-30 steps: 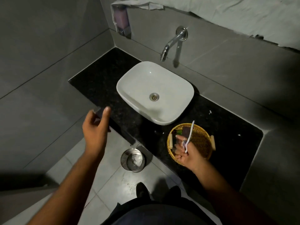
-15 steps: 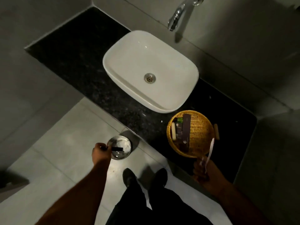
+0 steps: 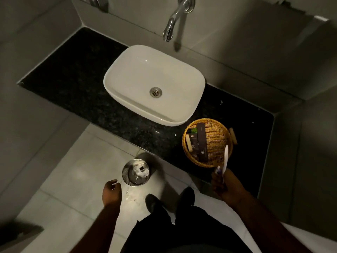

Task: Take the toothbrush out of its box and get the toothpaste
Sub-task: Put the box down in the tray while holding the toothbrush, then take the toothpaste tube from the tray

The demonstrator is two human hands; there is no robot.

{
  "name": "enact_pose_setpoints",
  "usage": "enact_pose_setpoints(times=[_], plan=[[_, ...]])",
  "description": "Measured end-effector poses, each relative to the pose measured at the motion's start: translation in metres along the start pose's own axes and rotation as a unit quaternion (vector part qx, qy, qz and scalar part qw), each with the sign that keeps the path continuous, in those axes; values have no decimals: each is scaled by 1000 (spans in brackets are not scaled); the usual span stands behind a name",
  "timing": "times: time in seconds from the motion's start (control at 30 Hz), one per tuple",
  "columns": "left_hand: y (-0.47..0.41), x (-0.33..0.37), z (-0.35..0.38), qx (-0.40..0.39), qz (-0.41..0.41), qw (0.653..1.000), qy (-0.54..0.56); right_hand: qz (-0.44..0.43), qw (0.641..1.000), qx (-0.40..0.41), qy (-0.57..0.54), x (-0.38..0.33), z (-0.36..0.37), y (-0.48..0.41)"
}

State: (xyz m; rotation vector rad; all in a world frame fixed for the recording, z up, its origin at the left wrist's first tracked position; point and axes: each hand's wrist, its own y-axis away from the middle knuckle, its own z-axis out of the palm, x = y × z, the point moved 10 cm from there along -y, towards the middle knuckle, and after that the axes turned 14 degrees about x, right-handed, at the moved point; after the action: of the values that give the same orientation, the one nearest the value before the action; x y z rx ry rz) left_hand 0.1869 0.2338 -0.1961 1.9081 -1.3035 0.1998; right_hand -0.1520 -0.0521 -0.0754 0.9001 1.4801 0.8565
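My right hand (image 3: 221, 181) grips a white toothbrush (image 3: 225, 157) that points up over the near rim of a round wicker basket (image 3: 218, 136) on the black counter. A small purple-white item sticks out of the same fist; I cannot tell what it is. Dark amenity boxes (image 3: 201, 141) lie in the basket's left half. A small dark box (image 3: 141, 168) lies inside the steel waste bin (image 3: 135, 172) on the floor. My left hand (image 3: 111, 191) hangs just left of the bin, fingers loosely curled, holding nothing.
A white basin (image 3: 127, 73) sits on the black stone counter (image 3: 73, 84) under a chrome wall tap (image 3: 173, 24). Grey tiled walls close in on both sides. My dark shoes (image 3: 153, 201) stand on the pale floor tiles by the bin.
My left hand carried the dark box down from counter height to the bin, let it go there and drew back to the left. My right hand pulled the toothbrush out of the basket toward me.
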Motion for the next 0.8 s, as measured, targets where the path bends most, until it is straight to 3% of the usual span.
enact_pose_setpoints(times=[0.07, 0.17, 0.23, 0.3, 0.37, 0.43, 0.5, 0.6, 0.7, 0.8], plan=[[15, 35, -9, 16, 85, 995, 54, -30, 998, 42, 35, -6, 1, 5], [68, 102, 3, -42, 228, 964, 129, -83, 984, 101, 121, -21, 3, 20], [115, 143, 26, -120, 336, 926, 122, -85, 984, 102, 119, -25, 9, 28], [183, 171, 62, -266, 399, 871, 108, -79, 990, 74, 89, -31, 18, 37], [244, 188, 89, -407, 375, 824, 124, -109, 987, 73, 97, -45, 22, 43], [275, 204, 106, -471, 331, 804, 147, -177, 972, 90, 126, -67, 22, 45], [289, 221, 118, -478, 316, 806, 148, -220, 963, 99, 123, -88, 18, 43], [302, 245, 137, -473, 321, 812, 118, -220, 968, 94, 82, -106, 14, 29], [300, 263, 154, -432, 317, 840, 89, -204, 973, 89, 63, -123, 13, 16], [298, 270, 171, -446, 309, 837, 76, -164, 985, 49, 28, -131, 14, 6]])
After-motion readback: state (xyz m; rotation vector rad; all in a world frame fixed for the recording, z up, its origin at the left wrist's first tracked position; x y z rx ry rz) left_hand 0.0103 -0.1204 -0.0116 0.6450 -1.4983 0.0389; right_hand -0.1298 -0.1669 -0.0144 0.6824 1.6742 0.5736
